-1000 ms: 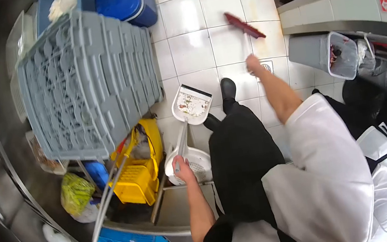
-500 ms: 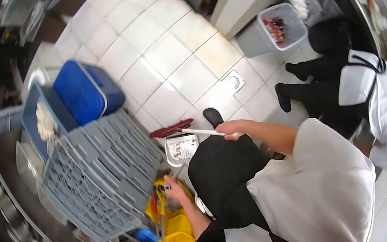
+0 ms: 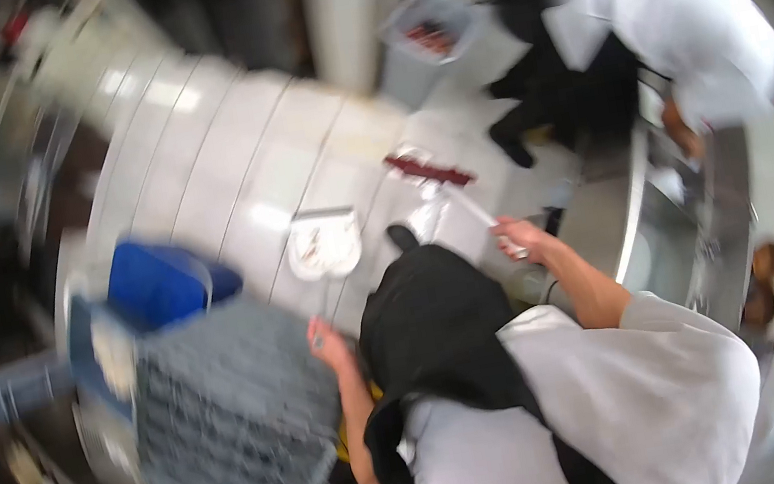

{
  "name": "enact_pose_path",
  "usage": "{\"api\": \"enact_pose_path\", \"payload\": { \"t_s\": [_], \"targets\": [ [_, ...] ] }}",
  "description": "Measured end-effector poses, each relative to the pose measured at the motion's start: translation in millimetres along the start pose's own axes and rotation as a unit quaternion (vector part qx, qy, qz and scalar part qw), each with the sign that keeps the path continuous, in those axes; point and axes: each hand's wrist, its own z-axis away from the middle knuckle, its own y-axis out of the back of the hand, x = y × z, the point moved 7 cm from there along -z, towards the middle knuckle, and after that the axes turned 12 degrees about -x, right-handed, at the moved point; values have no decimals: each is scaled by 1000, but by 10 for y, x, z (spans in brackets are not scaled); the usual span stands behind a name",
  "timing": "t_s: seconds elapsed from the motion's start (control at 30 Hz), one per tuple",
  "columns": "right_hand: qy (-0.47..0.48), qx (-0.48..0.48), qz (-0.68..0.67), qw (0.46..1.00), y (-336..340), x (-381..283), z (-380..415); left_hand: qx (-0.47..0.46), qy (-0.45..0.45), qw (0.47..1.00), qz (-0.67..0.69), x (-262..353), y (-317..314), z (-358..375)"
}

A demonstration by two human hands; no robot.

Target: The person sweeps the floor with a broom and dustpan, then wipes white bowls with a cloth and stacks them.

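Observation:
My right hand is closed round the white handle of a broom, whose dark red bristles rest on the tiled floor. My left hand grips the thin handle of a white dustpan. Some debris shows in the pan, which is on or just above the tiles. The broom head is up and to the right of the dustpan, apart from it. The picture is blurred by motion.
Stacked grey crates stand at the left, beside a blue container. A grey bin is ahead. At the upper right a co-worker bends near a metal counter.
The view has turned. The dustpan has moved away from the crates onto open floor, and the broom has swung to the right, away from the dustpan. Both hands keep their grip.

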Motion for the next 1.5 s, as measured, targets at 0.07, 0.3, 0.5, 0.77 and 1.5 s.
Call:
{"api": "enact_pose_path", "payload": {
  "t_s": [0.07,0.3,0.5,0.77,1.5],
  "targets": [
    [119,33,-156,980,-125,50,452,-20,-58,996,-71,-164,171,-423],
    [365,38,-220,904,-94,-374,1859,-130,0,991,8,363,358,-787],
    [509,145,-217,820,730,-298,2237,-159,-84,975,-132,125,178,-720],
    [499,281,-149,806,743,-120,2775,-160,-13,986,-49,97,52,-275],
    [505,58,-294,810,493,-552,1982,-58,-163,950,-259,53,405,-730]
  ]
}}
